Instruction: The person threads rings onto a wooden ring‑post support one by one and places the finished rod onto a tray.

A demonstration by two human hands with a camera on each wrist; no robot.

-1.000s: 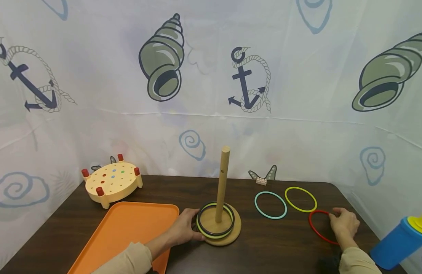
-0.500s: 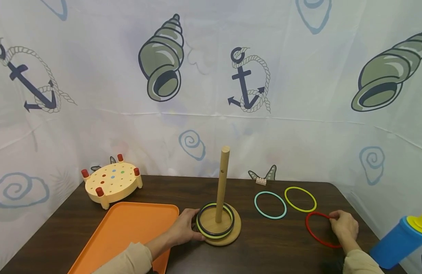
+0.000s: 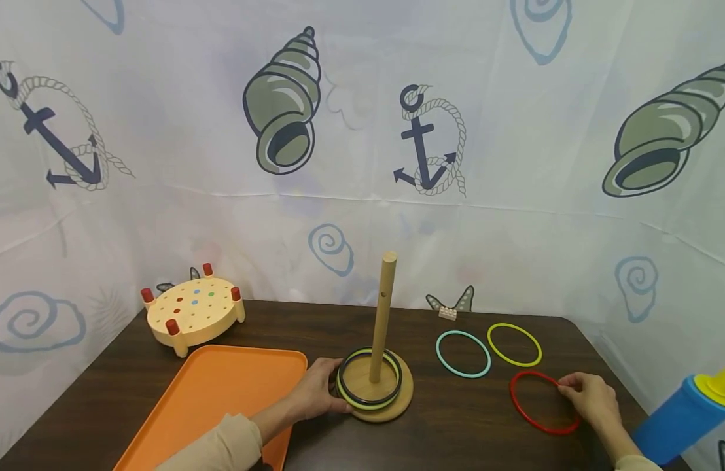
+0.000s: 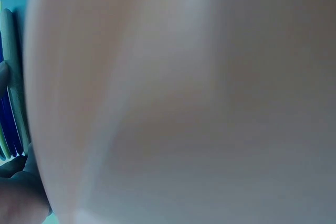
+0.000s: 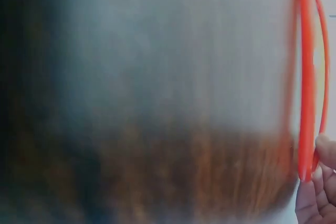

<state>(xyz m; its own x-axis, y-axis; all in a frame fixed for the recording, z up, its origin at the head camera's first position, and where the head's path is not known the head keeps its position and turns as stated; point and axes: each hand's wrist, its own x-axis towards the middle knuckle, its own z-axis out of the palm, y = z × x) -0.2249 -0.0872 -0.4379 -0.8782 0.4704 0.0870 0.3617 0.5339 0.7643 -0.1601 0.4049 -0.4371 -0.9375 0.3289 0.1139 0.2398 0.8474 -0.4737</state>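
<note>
At the table's middle stands a wooden ring-toss stand with an upright peg on a round base. A dark ring and a yellow-green ring lie around the peg's foot. My left hand holds the stand's left side, thumb in front and fingers behind; their tips are partly hidden. On the right, my right hand pinches a red ring at its right edge, the ring tilted. The right wrist view shows thumb and fingers on the red ring; the left wrist view is mostly blocked.
A turquoise ring and a yellow ring lie behind the red one. An orange tray is at left, with a pegged wooden disc behind it. A blue cylinder with yellow top stands far right; a small block sits at the back.
My right hand has drawn the red ring left and toward me, away from the yellow ring. The left hand stays at the stand. The head view has shifted slightly.
</note>
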